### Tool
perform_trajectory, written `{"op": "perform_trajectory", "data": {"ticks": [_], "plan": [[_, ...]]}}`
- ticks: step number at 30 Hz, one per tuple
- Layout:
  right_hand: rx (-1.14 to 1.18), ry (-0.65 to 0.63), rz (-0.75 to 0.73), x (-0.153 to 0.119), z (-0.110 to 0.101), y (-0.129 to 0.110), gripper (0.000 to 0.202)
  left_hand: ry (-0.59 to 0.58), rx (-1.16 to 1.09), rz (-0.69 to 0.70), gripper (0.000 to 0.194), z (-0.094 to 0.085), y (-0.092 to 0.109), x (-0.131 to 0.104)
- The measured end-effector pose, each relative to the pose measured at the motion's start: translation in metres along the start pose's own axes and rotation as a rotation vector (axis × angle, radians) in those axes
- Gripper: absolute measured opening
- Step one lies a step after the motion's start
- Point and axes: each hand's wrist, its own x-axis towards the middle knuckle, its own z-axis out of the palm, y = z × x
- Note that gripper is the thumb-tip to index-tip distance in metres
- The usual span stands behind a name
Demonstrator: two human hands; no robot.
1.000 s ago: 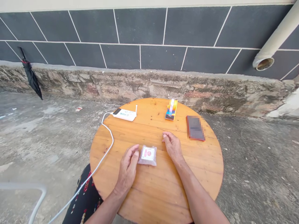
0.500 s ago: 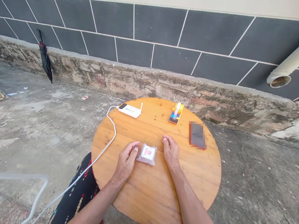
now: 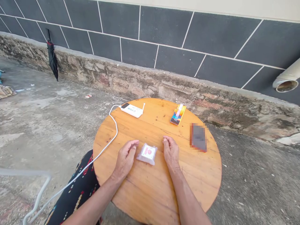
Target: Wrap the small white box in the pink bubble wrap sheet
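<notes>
A small square packet [image 3: 148, 152], white with red print and sealed in bubble wrap, lies flat between my two hands on the round wooden table [image 3: 150, 193]. My left hand [image 3: 127, 155] rests on its side just left of the packet, fingers stretched out and the thumb a little apart. It holds nothing, and a narrow gap separates it from the wrap. To the packet's right, my right hand [image 3: 171, 151] rests on the wood with fingers loosely bent. I see nothing in it, and it is clear of the packet.
A white device [image 3: 132, 110] with a short antenna sits at the back left, its white cable [image 3: 103, 149] running off the table. A yellow tape dispenser [image 3: 178, 114] stands at the back. Near the right edge lies a dark, blurred flat object [image 3: 198, 137]. A folded umbrella [image 3: 52, 59] leans against the wall.
The whole view has shifted slightly, moving the umbrella and wall to the right in the picture. My left hand has drawn back slightly left from the packet. The right hand looks nearly still.
</notes>
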Motion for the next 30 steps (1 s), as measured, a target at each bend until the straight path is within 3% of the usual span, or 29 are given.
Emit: {"op": "perform_trajectory", "data": {"ticks": [18,30], "plan": [[-0.021,0.024,-0.029,0.005,0.002,0.007,0.029,-0.094,0.030,0.078,0.025,0.000,-0.005,-0.003],[-0.071,-0.003,-0.062,0.004,-0.001,0.005,0.028,-0.171,-0.095,0.085,0.024,-0.003,0.003,-0.010]]}}
